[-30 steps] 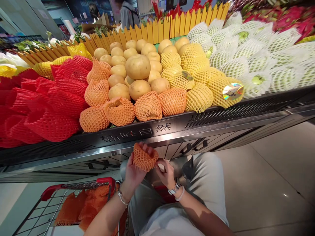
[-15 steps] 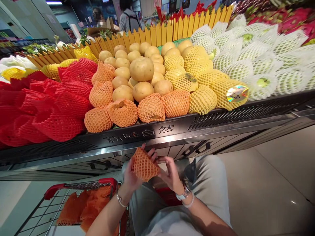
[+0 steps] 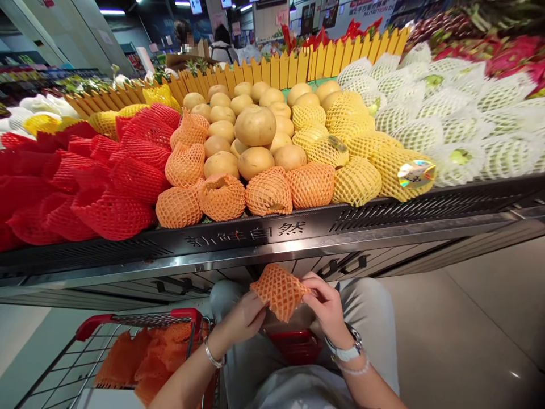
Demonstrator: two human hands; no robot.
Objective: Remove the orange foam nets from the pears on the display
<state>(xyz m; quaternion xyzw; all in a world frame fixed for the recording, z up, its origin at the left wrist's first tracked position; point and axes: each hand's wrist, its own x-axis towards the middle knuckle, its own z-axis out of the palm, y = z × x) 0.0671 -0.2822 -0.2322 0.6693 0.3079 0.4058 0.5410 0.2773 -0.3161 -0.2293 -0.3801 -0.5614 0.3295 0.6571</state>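
An orange foam net sleeve (image 3: 280, 291) is held up over my lap, in front of the display's lower edge. It looks flat, with no fruit visible inside. My left hand (image 3: 248, 313) is closed on its left side, the fingertips partly hidden behind the mesh. On the opposite side, my right hand (image 3: 326, 305) pinches the corner between thumb and fingers. Beyond the hands, bare round tan fruits (image 3: 255, 126) are piled on the stand, one sitting on top of the others. Several fruits in orange net sleeves (image 3: 222, 197) line the front and left of that pile.
A shopping cart (image 3: 187, 313) at lower left holds more orange net sleeves (image 3: 157, 358). Red-netted fruits (image 3: 114, 210) lie left, yellow-netted (image 3: 356, 180) and white-netted ones (image 3: 460, 156) right. A black ledge (image 3: 255, 232) edges the stand; yellow fencing (image 3: 289, 69) backs it. People stand beyond.
The net sleeve has moved right and is now stretched between both hands. My left hand has turned and closed on its edge; my right hand has shifted right, pinching the corner.
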